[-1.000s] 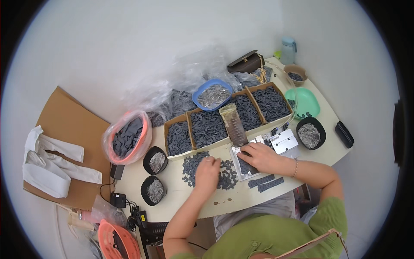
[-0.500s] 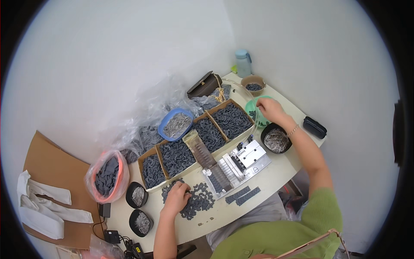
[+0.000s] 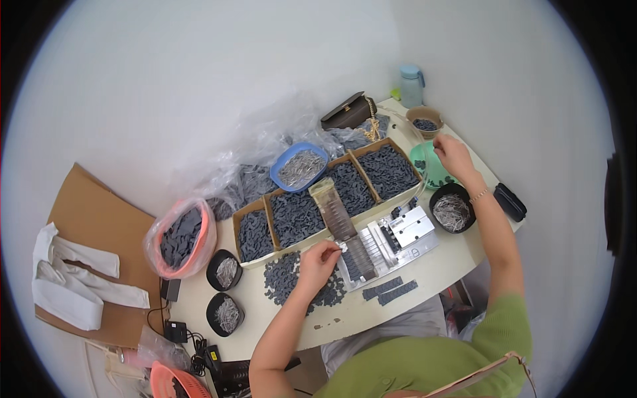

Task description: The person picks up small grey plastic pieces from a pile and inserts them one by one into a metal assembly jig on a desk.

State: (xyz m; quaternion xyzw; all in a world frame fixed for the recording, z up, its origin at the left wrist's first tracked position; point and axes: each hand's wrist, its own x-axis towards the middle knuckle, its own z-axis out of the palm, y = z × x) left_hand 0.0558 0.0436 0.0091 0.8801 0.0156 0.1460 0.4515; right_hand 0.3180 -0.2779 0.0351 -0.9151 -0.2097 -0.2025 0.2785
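Note:
My left hand (image 3: 318, 266) is closed in a pinch at the left end of a silver metal fixture (image 3: 413, 227); whatever its fingertips hold is too small to make out. A translucent brownish slotted tray (image 3: 337, 215) leans from the fixture up onto the divided box. Beneath and beside my left wrist spreads a loose heap of small dark grey parts (image 3: 281, 275). My right hand (image 3: 454, 158) hovers over a green bowl (image 3: 432, 180) with a few dark parts in it. Its fingers are pressed together, and their contents cannot be made out.
A divided cardboard box (image 3: 271, 222) full of grey parts crosses the table. Metal pins fill a blue bowl (image 3: 275, 174) and several black bowls (image 3: 432, 202). Two grey strips (image 3: 397, 292) lie in front. A pink basket (image 3: 208, 247), black case (image 3: 509, 201) and bottle (image 3: 411, 89) stand around.
My left hand has lifted from the loose heap and moved right to the fixture's end. My right hand stays over the green bowl. The whole view has shifted.

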